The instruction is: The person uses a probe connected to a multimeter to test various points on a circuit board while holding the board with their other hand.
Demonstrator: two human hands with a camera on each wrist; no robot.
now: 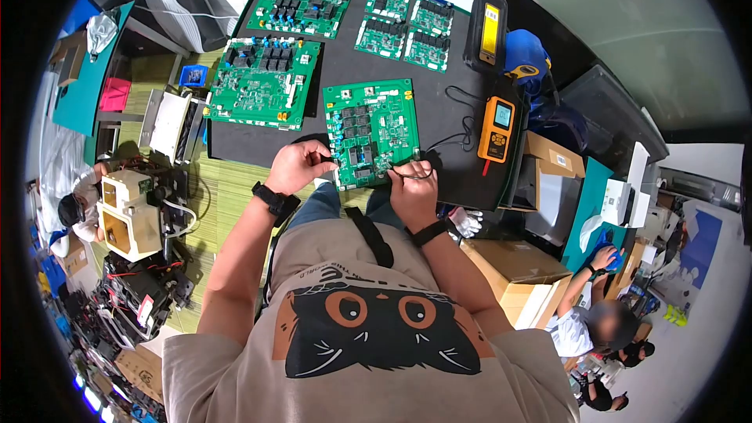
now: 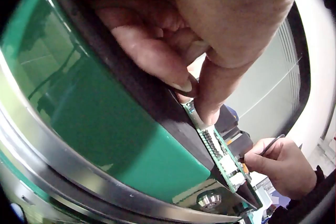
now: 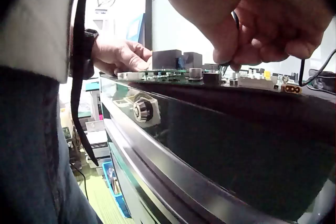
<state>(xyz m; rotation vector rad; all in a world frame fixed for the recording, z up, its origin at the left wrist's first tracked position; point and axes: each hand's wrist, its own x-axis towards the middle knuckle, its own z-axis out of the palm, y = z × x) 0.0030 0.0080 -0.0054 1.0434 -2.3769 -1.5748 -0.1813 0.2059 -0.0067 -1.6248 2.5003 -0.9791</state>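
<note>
A green circuit board (image 1: 398, 121) with black block components lies at the table's near edge. My left hand (image 1: 298, 166) pinches the board's left edge between thumb and fingers; the left wrist view shows this hand (image 2: 184, 29) close up over the board (image 2: 221, 155). At the lower right of the board, my right hand (image 1: 415, 188) pinches a thin black lead (image 1: 448, 139). In the right wrist view, the fingertips of that hand (image 3: 257, 24) are low over the board's components; whether the lead's tip touches them cannot be told.
Two larger green boards (image 1: 262, 82) (image 1: 301, 1) lie at the left and back, several small boards (image 1: 388, 37) at the back right. An orange meter (image 1: 497, 129), a black-and-yellow case (image 1: 489, 31) and blue earmuffs (image 1: 526, 55) are on the right. Cardboard box (image 1: 517, 266) below.
</note>
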